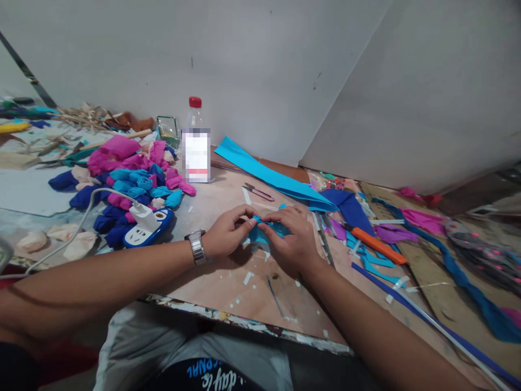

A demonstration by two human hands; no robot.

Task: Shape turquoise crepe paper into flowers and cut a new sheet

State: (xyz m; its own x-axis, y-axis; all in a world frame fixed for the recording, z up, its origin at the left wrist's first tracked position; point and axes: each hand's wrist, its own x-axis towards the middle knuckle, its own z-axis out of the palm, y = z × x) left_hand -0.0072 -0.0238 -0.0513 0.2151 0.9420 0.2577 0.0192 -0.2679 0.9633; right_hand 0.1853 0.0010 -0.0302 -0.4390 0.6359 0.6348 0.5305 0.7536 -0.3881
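Between both hands, low over the table, is a small piece of blue crepe paper (260,234), gathered at its top edge. My left hand (231,231), with a metal watch at the wrist, pinches the gathered edge between thumb and fingertips. From the other side my right hand (292,236) grips the same piece, its thumb near the left thumb and its fingers behind the paper. Just beyond the hands lie thread snips (259,192) with pink handles. A long folded sheet of blue paper (264,171) rests behind them.
On the left, pink, blue and cream paper flowers (138,179) are heaped beside a power strip (150,227) with a plugged-in white charger. A red-capped bottle (195,117) stands near the wall. To the right lie an orange utility knife (378,245), blue scraps and cardboard (427,260).
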